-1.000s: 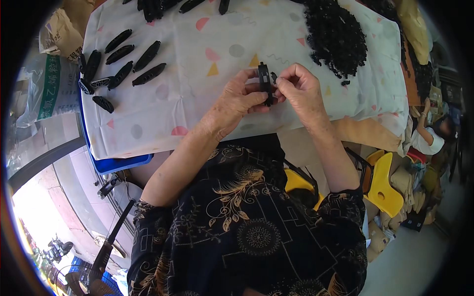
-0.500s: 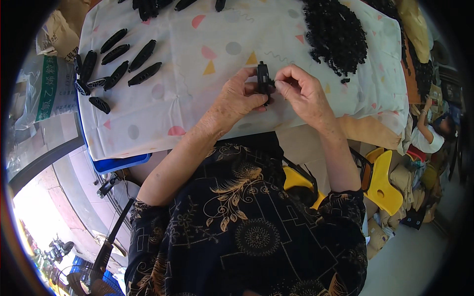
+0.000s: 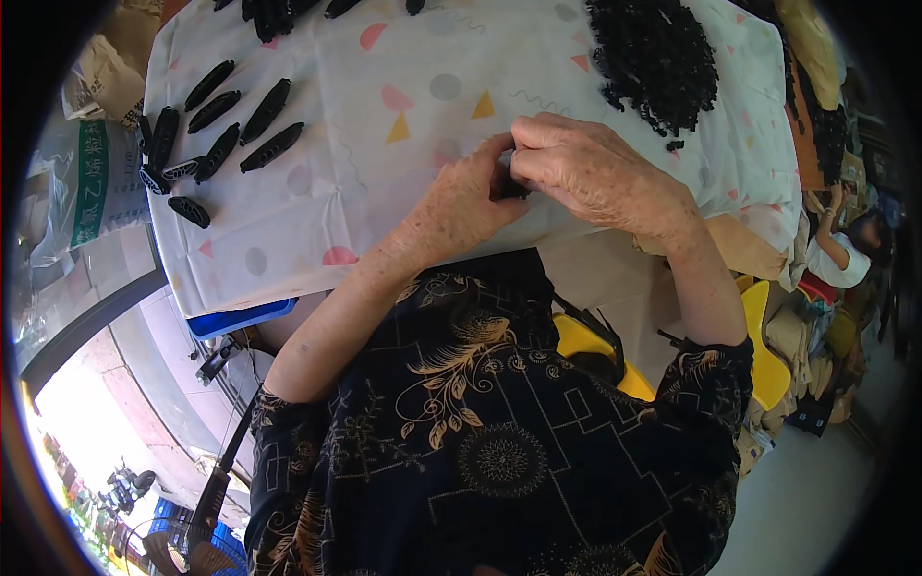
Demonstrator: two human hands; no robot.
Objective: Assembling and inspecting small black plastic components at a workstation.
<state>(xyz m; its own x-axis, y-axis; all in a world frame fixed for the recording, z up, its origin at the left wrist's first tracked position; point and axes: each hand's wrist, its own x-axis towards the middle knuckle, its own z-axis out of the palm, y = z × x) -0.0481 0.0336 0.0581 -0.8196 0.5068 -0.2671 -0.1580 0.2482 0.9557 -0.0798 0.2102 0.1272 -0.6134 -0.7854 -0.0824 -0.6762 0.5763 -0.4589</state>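
Observation:
My left hand [image 3: 459,204] is closed round a long black plastic part [image 3: 510,182], held over the near side of the table. Most of that part is hidden behind my fingers. From the right, my right hand [image 3: 591,173] reaches over the part's upper end, its fingers bent and pressed together against it. Whether the right fingers pinch a small piece as well, I cannot see. Several similar slim black parts [image 3: 266,110] lie on the cloth to the left. A heap of small black pieces [image 3: 658,67] sits at the far right.
A white patterned cloth [image 3: 331,226] covers the table. More black parts [image 3: 272,14] lie at its far edge. Blue trays [image 3: 240,319] show under the left edge, and a yellow chair [image 3: 768,346] stands at the right. Another person [image 3: 840,250] works farther right.
My right hand has turned and moved up and over the black part, covering its upper end. My right elbow has swung outward. The left hand still holds the part.

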